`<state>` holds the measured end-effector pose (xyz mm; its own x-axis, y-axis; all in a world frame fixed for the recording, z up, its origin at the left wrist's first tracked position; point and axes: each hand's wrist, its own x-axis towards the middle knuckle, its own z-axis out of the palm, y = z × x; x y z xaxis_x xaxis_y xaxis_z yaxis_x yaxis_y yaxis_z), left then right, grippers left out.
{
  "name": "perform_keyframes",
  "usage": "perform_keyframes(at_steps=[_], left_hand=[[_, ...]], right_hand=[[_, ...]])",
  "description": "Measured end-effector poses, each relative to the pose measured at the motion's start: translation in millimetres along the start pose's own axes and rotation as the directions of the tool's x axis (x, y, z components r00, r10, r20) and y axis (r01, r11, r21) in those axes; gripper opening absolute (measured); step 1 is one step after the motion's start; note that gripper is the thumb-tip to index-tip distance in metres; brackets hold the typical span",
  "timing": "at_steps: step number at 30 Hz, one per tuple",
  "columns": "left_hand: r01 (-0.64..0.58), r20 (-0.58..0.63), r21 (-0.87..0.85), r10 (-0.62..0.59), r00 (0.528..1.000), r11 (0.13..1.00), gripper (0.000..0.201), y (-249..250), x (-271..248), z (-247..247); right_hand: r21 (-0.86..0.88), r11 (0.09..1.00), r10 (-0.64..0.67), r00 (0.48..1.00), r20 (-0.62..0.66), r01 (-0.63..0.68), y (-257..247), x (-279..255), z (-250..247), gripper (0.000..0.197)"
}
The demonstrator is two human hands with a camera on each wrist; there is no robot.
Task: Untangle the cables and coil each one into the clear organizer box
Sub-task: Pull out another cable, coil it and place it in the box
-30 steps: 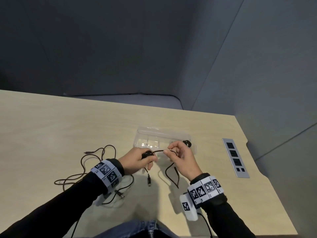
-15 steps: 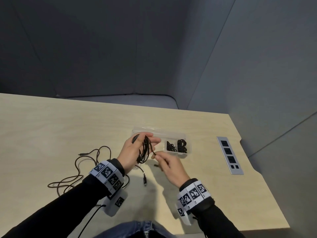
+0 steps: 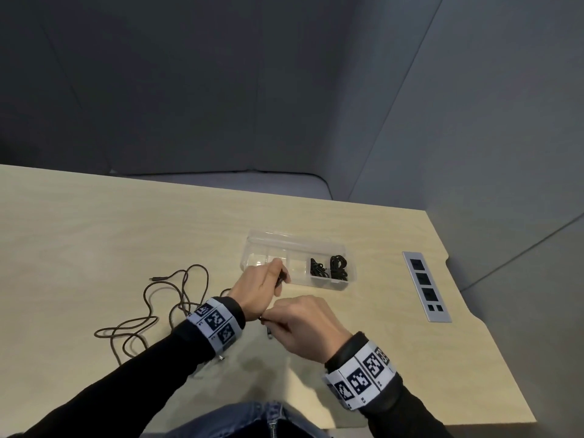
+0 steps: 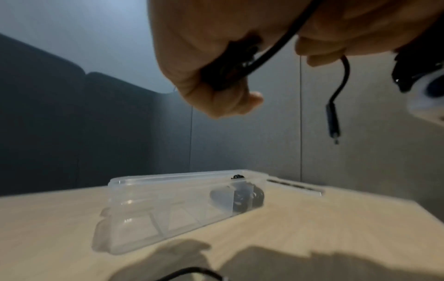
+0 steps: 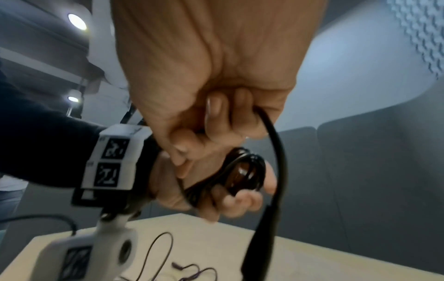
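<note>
Coiled cable [image 5: 245, 171] in left hand [image 3: 257, 287]; right hand [image 3: 303, 324] pinches tail.

Black cable [image 5: 242, 171] coiled in hand; clear organizer box [image 3: 262, 246] holds two coils [image 3: 328, 268].

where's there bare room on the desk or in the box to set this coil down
In the clear organizer box, the three left compartments are bare; the two right ones hold coiled cables. Bare table lies between the box and the power strip, and along the far edge. It is crowded left of the left hand, where the loose brown cable sprawls.
</note>
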<state>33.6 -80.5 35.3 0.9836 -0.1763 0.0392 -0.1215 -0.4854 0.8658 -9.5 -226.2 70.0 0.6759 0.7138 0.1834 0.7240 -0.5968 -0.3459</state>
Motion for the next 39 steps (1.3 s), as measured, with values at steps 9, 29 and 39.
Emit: perform_keyframes(at_steps=[9, 29, 39], left_hand=[[0.058, 0.274, -0.205, 0.000, 0.962, 0.977, 0.081, 13.9, -6.8, 3.6], [-0.006, 0.346, -0.107, 0.043, 0.937, 0.994, 0.039, 15.2, -4.8, 3.1], [-0.171, 0.456, 0.272, 0.030, 0.890, 0.947, 0.035, -1.3, -14.8, -2.2]], right_hand=[[0.445, 0.827, 0.408, 0.911, -0.053, -0.344, 30.0, 13.8, -35.6, 0.026], [0.615, 0.743, 0.432, 0.891, -0.140, -0.263, 40.6, 0.6, -4.0, 0.020], [0.612, 0.734, 0.465, 0.875, -0.137, -0.295, 52.0, -9.3, -7.5, 0.016]])
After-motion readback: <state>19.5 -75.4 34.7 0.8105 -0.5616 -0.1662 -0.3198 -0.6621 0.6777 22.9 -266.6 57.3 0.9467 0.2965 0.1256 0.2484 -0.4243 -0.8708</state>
